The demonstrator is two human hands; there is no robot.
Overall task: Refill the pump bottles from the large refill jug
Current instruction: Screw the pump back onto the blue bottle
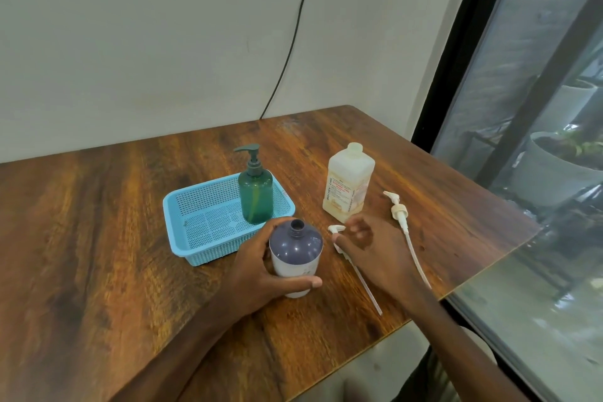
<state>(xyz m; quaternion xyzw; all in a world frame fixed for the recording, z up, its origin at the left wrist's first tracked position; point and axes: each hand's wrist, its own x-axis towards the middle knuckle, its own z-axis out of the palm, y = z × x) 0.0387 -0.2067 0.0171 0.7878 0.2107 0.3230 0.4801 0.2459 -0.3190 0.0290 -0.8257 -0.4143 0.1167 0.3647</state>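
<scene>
- Wood-grain surface (pixel 114 222) in a corner by a window: my left hand (pixel 261 268) is wrapped round an open-necked bottle (pixel 295 254) that stands upright with its pump off.
- My right hand (pixel 368 248) hovers low over a loose pump (pixel 336 229) lying just right of the bottle, tube running toward me. The fingers are curled and blurred, so I cannot tell whether they pinch it or only touch it.
- Jug (pixel 349 186) stands upright just beyond the right hand, neck up, and nearer that hand than the left. I cannot tell if it is capped.
- A second pump (pixel 399 214) lies to the jug's right.
- Green bottle (pixel 256 196), pump on, stands in a blue basket (pixel 208 254) behind the left hand.
- My call: the right hand reaches forward for the jug, then tips it left over the open neck.
</scene>
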